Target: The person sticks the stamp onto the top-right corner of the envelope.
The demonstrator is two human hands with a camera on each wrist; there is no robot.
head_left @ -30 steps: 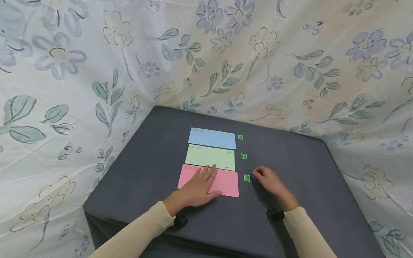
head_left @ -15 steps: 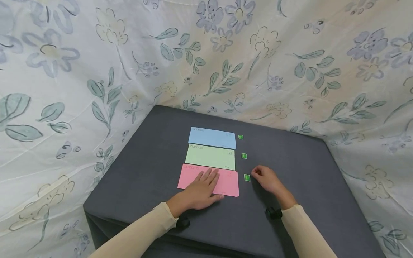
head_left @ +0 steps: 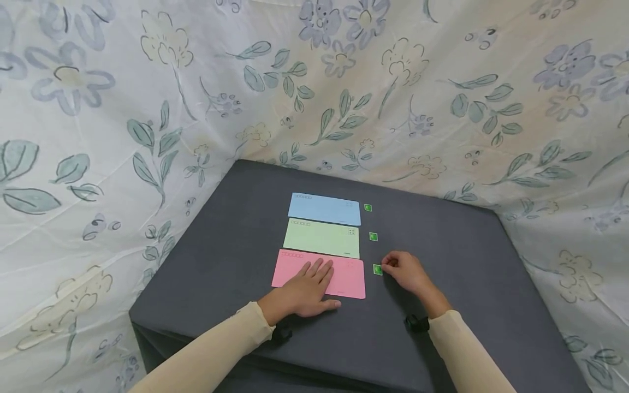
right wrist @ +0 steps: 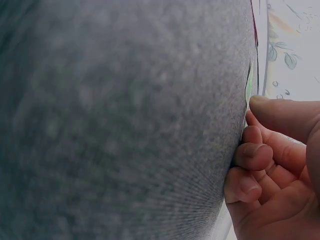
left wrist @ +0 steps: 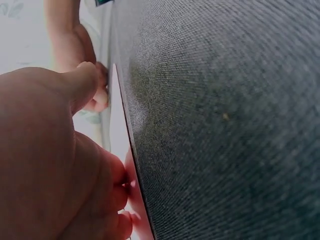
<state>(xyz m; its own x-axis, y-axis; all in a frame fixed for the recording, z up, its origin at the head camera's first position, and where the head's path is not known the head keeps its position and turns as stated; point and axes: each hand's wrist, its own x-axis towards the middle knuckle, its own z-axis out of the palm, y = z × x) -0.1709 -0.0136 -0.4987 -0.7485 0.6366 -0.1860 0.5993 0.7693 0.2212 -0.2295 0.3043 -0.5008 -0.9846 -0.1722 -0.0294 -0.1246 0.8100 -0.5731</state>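
A pink envelope (head_left: 351, 281) lies nearest me on the dark cloth, with my left hand (head_left: 303, 292) resting flat on it, fingers straight and spread. In the left wrist view, the fingertips of that left hand (left wrist: 60, 155) touch the pink paper. Just right of the envelope lies a small green stamp (head_left: 377, 269). My right hand (head_left: 408, 273) has thumb and forefinger at the stamp's right edge, pinching it. The right wrist view shows the right hand (right wrist: 280, 155) with its other fingers curled and a green sliver of the stamp (right wrist: 249, 82) by the thumb tip.
Beyond the pink envelope lie a light green envelope (head_left: 321, 238) and a blue envelope (head_left: 324, 209). Beside them sit two more green stamps, one middle stamp (head_left: 373, 236) and one far stamp (head_left: 368, 207). A floral curtain (head_left: 344, 103) surrounds the dark-covered table (head_left: 467, 262).
My right hand's fingertips have come left onto the near stamp's edge. My left hand has slid slightly back and right on the pink envelope.
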